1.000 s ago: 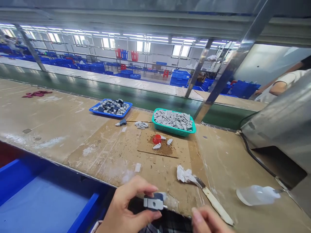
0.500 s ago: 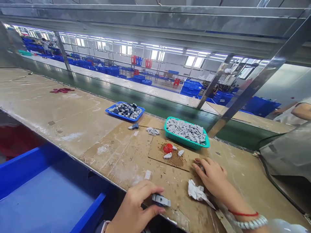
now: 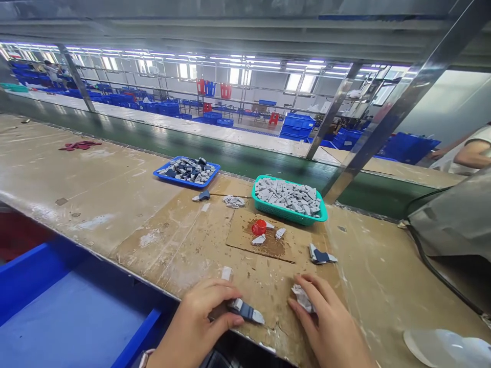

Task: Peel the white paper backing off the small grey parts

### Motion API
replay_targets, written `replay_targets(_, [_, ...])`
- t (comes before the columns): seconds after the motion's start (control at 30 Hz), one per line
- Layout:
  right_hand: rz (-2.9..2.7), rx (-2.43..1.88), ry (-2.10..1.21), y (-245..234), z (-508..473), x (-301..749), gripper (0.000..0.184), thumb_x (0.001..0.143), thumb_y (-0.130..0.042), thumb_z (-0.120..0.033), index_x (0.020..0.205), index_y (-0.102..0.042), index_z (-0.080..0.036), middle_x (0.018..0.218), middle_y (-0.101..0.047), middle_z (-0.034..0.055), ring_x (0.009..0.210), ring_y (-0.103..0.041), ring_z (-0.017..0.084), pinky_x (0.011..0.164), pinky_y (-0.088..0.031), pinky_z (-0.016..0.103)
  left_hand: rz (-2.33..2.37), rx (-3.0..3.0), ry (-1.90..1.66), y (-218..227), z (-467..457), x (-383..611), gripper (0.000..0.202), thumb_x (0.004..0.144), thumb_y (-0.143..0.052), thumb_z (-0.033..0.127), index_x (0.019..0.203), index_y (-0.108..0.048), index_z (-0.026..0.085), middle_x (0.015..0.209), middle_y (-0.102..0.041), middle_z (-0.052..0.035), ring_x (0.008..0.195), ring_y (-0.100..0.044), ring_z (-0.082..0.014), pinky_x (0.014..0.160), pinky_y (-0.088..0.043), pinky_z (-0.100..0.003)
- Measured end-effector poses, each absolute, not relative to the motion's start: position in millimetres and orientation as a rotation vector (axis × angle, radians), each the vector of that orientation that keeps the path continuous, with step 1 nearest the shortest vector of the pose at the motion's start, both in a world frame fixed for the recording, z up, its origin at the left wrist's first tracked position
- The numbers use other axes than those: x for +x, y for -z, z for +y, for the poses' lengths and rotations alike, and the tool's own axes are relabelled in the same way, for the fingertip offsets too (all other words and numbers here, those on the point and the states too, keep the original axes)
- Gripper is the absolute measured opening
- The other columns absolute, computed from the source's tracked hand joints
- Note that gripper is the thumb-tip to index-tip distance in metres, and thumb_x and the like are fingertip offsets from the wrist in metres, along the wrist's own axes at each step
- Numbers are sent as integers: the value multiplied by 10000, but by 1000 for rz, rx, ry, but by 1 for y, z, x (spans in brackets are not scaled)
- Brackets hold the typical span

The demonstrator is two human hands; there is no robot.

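Observation:
Between the thumb and fingers of my left hand [image 3: 205, 319] is a small grey and dark blue part [image 3: 247, 312], held over the table's front edge. My right hand [image 3: 328, 319] has its fingers closed around a crumpled white tissue [image 3: 304, 298] on the table. Beyond that hand lies another grey and dark blue part [image 3: 322, 254]. A red cup [image 3: 259, 227] stands on a wet-looking cardboard sheet [image 3: 240, 237], with a few loose light grey pieces [image 3: 258, 239] around it.
A green basket [image 3: 286, 215] full of grey pieces and a blue tray [image 3: 180, 181] of grey and dark pieces stand at the back. Behind them runs a green conveyor belt [image 3: 230, 161]. A blue bin [image 3: 92, 301] sits lower left. Another person's arm [image 3: 473, 153] shows far right.
My right hand has let go of a part at the right and come back nearer to me, onto the tissue. The part in my left hand is turned, showing its dark blue band.

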State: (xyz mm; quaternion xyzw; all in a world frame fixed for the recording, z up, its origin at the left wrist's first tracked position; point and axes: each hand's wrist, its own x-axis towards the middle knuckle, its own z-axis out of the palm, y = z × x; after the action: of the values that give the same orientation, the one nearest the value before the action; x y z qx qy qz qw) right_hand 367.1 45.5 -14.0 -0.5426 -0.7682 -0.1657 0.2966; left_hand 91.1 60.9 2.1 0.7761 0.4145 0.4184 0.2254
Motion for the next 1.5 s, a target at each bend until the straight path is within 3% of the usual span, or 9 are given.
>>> replay_targets(0.13, [-2022,-1411,459,18,34,370,301,1092,-404,-382,1038,-631,-191,1027,-706,36,815,-729,141,671,-586,255,1136,2176,-1178,-5,60,92,193,880,-784,413,1040,-760,308,992,-815,11,912,-786,-162,837,-614,-189])
replay_targets(0.27, [-1923,-1305,377,12,24,329,125,1043,-532,-203,1129,-623,-200,1101,-673,56,983,-657,170,886,-504,312,1143,2190,-1190,-7,59,93,203,905,-749,449,1051,-745,309,981,-809,32,926,-777,-123,882,-584,-136])
replay_targets(0.37, [-1737,-1193,171,11,23,288,207,966,-584,-57,1099,-641,-207,1081,-632,72,1027,-580,206,882,-471,349,1139,2197,-1192,-9,59,93,197,919,-726,460,1038,-736,303,970,-802,34,919,-773,-113,884,-582,-126])
replay_targets(0.53, [-1660,-1071,141,22,31,261,136,981,-535,-97,1003,-651,-165,943,-691,57,935,-609,200,828,-524,350,1123,2203,-1187,-11,59,94,162,926,-728,419,1015,-737,283,959,-799,23,910,-769,-116,874,-588,-127])
replay_targets(0.73, [-1699,-931,408,14,38,258,159,833,-547,-39,778,-632,-162,742,-698,8,730,-623,160,680,-510,303,1081,2214,-1174,-10,58,92,169,906,-740,167,1034,-730,277,989,-799,21,957,-762,-128,909,-588,-149])
replay_targets(0.9, [-1609,-1002,323,25,41,257,230,1007,-467,-116,884,-654,-167,831,-710,43,835,-625,190,749,-501,324,1077,2238,-1154,-11,60,91,179,911,-727,156,1064,-742,248,986,-798,-22,938,-769,-157,870,-611,-178])
replay_targets(1.07, [-1731,-1046,286,23,39,270,183,948,-514,-97,983,-690,-130,912,-697,74,848,-615,207,724,-502,333,1064,2241,-1156,-14,60,94,133,921,-753,302,1040,-733,246,951,-797,-11,923,-763,-143,874,-600,-159])
replay_targets(1.3, [-1920,-865,355,6,38,280,234,986,-483,-43,899,-679,-138,823,-712,18,774,-637,158,740,-477,331,1039,2234,-1151,-17,58,94,285,873,-689,35,1056,-736,249,982,-805,-11,940,-768,-153,885,-613,-192])
replay_targets(1.5, [-1699,-903,-8,10,27,278,265,1071,-407,-162,889,-600,-165,840,-631,33,826,-547,145,715,-462,291,1033,2227,-1151,-16,59,93,253,883,-706,65,1051,-749,249,991,-809,-20,944,-776,-159,875,-621,-197])
